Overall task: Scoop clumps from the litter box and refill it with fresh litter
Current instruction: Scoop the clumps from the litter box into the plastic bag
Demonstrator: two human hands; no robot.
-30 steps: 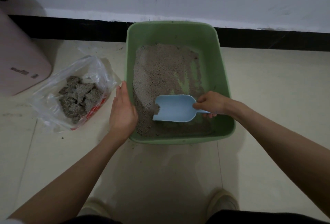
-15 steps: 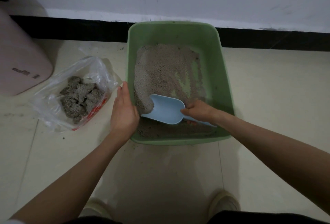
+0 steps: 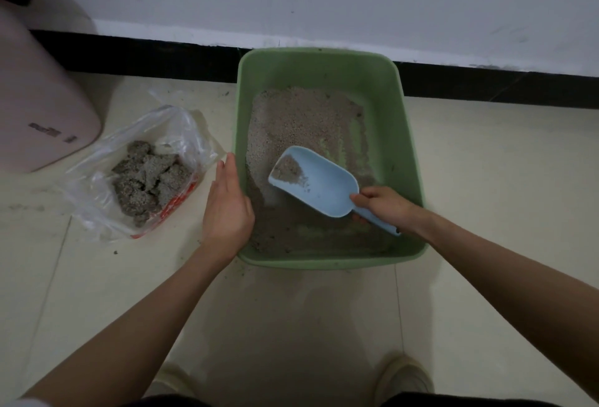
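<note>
Gripping the blue scoop by its handle, the right hand holds it inside the green litter box, some litter in its tip. Left hand, fingers straight, rests against the box's left wall. Left of the box, a plastic bag holds clumps on the floor.

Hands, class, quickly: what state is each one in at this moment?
Left hand: open, straight fingers resting against the left rim of the green litter box.
Right hand: closed round the handle of the blue scoop, which carries some litter.
</note>
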